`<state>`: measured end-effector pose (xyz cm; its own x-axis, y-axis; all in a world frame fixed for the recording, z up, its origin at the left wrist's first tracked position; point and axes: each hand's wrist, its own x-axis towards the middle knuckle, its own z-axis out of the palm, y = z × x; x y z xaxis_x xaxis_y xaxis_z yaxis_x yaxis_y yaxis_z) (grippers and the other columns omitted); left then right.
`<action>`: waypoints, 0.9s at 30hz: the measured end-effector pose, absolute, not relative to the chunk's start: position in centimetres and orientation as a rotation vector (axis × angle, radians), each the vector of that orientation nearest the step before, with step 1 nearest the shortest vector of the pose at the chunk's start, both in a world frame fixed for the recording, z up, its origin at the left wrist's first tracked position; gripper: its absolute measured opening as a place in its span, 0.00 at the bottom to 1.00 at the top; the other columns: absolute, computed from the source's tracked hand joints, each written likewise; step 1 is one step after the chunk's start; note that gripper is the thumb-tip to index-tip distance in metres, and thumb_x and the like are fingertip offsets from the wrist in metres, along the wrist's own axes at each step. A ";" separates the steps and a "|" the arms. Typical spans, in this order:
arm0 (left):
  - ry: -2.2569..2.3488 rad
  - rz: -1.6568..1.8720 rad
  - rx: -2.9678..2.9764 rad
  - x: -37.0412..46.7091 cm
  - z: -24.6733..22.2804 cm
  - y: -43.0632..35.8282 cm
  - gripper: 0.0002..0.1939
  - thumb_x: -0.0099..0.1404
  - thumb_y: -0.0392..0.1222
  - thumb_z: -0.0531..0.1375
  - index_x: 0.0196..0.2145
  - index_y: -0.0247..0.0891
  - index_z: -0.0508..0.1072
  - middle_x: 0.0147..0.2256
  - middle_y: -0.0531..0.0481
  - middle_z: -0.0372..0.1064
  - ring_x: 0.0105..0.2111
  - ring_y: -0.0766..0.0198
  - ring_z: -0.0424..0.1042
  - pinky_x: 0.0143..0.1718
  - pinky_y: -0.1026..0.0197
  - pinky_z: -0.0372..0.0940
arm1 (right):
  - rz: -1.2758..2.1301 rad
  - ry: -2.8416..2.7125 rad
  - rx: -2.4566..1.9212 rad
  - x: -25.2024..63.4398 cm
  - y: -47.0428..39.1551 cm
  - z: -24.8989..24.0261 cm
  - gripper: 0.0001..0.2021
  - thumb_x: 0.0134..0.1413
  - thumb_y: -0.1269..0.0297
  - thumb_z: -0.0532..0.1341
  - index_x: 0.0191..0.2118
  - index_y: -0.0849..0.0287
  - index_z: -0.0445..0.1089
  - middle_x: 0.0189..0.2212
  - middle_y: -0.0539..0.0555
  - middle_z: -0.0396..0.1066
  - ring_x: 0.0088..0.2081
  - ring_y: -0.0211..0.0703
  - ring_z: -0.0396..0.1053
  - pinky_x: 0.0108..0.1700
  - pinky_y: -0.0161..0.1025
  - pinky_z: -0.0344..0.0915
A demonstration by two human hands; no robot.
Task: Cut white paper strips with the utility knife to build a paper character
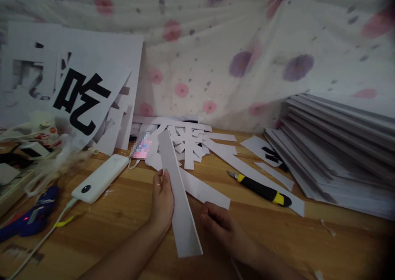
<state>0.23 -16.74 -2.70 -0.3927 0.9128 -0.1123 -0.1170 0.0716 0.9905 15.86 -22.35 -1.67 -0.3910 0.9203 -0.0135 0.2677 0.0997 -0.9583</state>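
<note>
A long white board strip [177,193] is tilted over the wooden table, its upper end pointing away. My left hand [162,200] grips the strip along its left edge, the thumb lying on its face. Just right of the strip's lower part is my right hand [224,230], with its fingers curled; whether it holds something small is hidden. Under and behind the held strip, another white strip [206,189] lies flat. A black and yellow utility knife [262,190] rests across a longer white strip [243,165], right of both hands.
Cut white characters [188,144] are piled at the back. A tall stack of boards [333,156] stands right. On the left are a white power bank [100,179], a blue glue gun [38,214], a cable and leaning boards [123,54]. A patterned curtain [210,58] hangs behind.
</note>
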 end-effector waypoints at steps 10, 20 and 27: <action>1.460 1.465 0.860 0.5 -2.6 -16.9 0.26 0.59 0.65 0.53 0.42 0.41 0.65 0.33 0.51 0.70 0.35 0.59 0.70 0.38 0.58 0.63 | 1.216 -1.876 -1.112 14.9 -22.9 -1.7 0.12 0.62 0.57 0.49 0.31 0.56 0.60 0.27 0.48 0.61 0.30 0.38 0.58 0.33 0.35 0.59; 1.433 1.522 0.901 0.1 -2.7 -16.5 0.26 0.60 0.64 0.52 0.46 0.41 0.61 0.37 0.48 0.69 0.35 0.60 0.70 0.36 0.59 0.64 | 1.656 -2.265 -1.070 21.1 -22.8 1.4 0.10 0.49 0.73 0.57 0.32 0.56 0.74 0.26 0.48 0.71 0.28 0.38 0.67 0.31 0.34 0.61; 1.077 1.172 1.261 5.9 -2.9 -21.8 0.24 0.65 0.56 0.50 0.53 0.40 0.57 0.43 0.43 0.68 0.41 0.60 0.69 0.43 0.58 0.62 | 1.199 -1.802 -1.290 23.7 -22.7 1.5 0.21 0.54 0.47 0.57 0.49 0.54 0.68 0.41 0.56 0.72 0.41 0.48 0.69 0.42 0.44 0.65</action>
